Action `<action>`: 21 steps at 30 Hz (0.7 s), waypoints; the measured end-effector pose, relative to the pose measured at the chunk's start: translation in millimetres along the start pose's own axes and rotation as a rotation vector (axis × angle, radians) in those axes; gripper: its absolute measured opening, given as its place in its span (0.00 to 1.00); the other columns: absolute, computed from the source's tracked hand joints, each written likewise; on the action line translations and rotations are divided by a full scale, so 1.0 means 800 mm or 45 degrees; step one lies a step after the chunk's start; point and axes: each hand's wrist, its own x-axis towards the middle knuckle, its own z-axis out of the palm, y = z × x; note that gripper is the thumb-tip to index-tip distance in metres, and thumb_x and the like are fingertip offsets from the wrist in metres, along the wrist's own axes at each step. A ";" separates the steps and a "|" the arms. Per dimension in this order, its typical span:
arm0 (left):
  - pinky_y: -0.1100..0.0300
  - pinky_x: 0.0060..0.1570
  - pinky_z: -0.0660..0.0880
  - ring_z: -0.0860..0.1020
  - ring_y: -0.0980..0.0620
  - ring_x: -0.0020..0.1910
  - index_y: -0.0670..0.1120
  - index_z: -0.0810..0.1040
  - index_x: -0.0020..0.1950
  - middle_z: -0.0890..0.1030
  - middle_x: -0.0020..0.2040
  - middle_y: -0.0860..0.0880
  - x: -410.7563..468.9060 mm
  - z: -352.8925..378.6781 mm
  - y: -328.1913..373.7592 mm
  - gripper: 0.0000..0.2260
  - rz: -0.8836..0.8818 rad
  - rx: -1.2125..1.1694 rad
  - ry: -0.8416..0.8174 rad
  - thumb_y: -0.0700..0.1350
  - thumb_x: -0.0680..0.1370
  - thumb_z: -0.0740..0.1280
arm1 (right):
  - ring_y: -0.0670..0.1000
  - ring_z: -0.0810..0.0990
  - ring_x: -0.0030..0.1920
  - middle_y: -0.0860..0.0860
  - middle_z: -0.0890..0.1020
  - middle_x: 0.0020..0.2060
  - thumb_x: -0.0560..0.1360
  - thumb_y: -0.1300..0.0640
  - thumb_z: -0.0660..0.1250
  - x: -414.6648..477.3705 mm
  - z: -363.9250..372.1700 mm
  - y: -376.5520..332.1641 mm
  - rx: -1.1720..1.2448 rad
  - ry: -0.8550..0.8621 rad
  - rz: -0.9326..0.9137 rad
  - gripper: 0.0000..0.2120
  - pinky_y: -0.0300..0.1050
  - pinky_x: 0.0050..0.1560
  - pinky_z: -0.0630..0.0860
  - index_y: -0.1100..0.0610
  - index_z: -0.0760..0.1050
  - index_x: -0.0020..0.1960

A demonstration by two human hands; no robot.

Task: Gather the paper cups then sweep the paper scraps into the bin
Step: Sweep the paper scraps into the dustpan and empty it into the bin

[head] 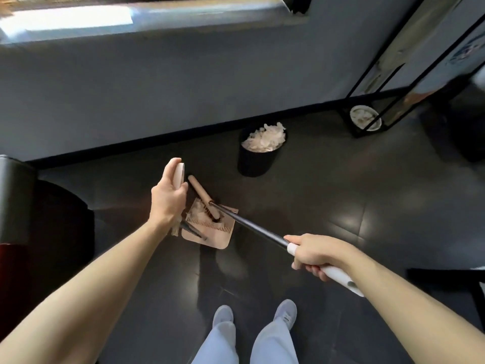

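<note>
My left hand (169, 197) grips the white handle (179, 171) of a beige dustpan (212, 232) that rests on the dark floor. White paper scraps (197, 209) lie in the pan. My right hand (315, 254) holds the white grip of a broom whose black pole (252, 227) runs down to the beige broom head (202, 195) at the pan's mouth. A black bin (258, 160) heaped with white paper scraps (265, 139) stands on the floor beyond the pan, to the right.
A grey wall with a black skirting runs behind the bin. A black-framed stand (367, 119) holding a white bowl sits at the right. A dark rounded seat (52, 214) is at the left. My feet (254, 316) stand close below the pan.
</note>
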 end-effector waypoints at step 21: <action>0.58 0.34 0.76 0.77 0.53 0.33 0.66 0.67 0.66 0.79 0.49 0.47 -0.132 -0.048 0.152 0.21 0.515 0.111 0.208 0.43 0.80 0.65 | 0.46 0.69 0.23 0.51 0.70 0.30 0.77 0.55 0.65 -0.106 -0.042 0.177 0.342 0.337 -0.541 0.31 0.38 0.25 0.69 0.39 0.58 0.75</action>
